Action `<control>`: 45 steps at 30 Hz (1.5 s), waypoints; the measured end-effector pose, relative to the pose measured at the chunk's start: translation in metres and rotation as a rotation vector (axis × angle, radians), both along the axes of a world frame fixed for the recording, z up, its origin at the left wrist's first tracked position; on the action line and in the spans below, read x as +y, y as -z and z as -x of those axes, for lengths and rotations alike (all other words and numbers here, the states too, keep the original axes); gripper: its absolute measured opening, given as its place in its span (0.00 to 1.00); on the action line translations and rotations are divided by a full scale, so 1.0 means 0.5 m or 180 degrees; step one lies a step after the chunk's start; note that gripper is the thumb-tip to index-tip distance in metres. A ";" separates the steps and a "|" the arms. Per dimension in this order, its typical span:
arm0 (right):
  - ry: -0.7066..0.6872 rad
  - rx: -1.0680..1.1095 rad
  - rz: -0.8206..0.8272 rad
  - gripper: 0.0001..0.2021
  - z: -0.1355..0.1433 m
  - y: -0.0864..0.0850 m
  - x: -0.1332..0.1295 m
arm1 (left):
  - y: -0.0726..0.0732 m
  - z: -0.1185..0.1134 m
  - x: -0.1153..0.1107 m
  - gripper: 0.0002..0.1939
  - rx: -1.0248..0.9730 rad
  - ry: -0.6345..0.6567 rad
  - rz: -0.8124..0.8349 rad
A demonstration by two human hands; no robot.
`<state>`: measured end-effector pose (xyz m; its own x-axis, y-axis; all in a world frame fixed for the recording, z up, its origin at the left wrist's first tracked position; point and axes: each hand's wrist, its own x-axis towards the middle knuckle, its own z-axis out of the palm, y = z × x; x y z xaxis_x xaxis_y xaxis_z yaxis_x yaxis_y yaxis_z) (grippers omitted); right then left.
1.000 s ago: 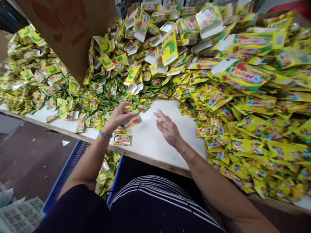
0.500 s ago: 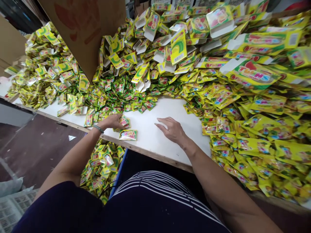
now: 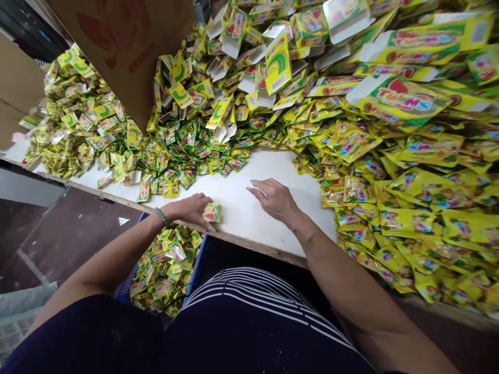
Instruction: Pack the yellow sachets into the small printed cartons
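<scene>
My left hand (image 3: 192, 210) is closed round a small yellow candy packet (image 3: 212, 213) with a red fruit print, at the front edge of the white table (image 3: 268, 163). The fingers lie behind the packet and the thumb in front; its left part is hidden by the hand. Whether one packet or a small stack is in the grip, I cannot tell. Over the white surface to the right, my right hand (image 3: 275, 200) is held with bent fingers and the thumb a little apart from them, nothing between.
Small green-and-yellow sachets (image 3: 191, 137) lie heaped behind my hands, with printed cartons (image 3: 278, 65) piled above. Larger yellow pouches (image 3: 409, 215) cover the right side. A cardboard sheet (image 3: 125, 57) stands at the back left. Below the table edge, a blue crate (image 3: 200, 254) holds many yellow packets.
My left hand has moved right and toward the table's front edge, onto the spot where a loose packet lay. My right hand has stayed nearly in place. The view has shifted slightly.
</scene>
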<state>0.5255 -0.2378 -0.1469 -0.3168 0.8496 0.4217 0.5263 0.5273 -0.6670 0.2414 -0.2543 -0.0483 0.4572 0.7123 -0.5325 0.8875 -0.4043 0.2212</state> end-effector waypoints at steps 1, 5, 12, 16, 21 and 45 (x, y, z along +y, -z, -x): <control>-0.0012 0.0022 0.0025 0.23 0.000 -0.002 0.000 | 0.008 -0.001 -0.010 0.38 -0.0096 -0.0008 0.0123; 0.0016 0.0040 0.0046 0.24 -0.002 -0.010 0.000 | 0.018 0.005 -0.021 0.31 -0.0298 -0.0224 0.0173; 0.0076 -0.0304 -0.0067 0.21 -0.005 -0.016 -0.002 | -0.015 -0.031 0.023 0.33 0.0718 -0.0047 0.0377; 0.0161 -0.0410 -0.0205 0.20 -0.005 -0.019 0.003 | -0.033 -0.051 0.020 0.30 0.0512 -0.0169 0.0256; 0.0480 0.0123 -0.0369 0.23 -0.013 -0.031 0.011 | 0.010 -0.093 0.008 0.30 -0.1556 -0.1249 -0.0848; 0.0128 -0.0681 -0.0800 0.27 -0.006 -0.082 -0.016 | 0.181 -0.225 0.023 0.33 -0.3266 -0.1930 -0.1015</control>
<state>0.5286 -0.2458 -0.1059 -0.3892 0.7410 0.5472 0.6642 0.6374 -0.3907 0.3542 -0.2426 -0.1390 0.1114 0.9872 0.1144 0.4240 -0.1513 0.8929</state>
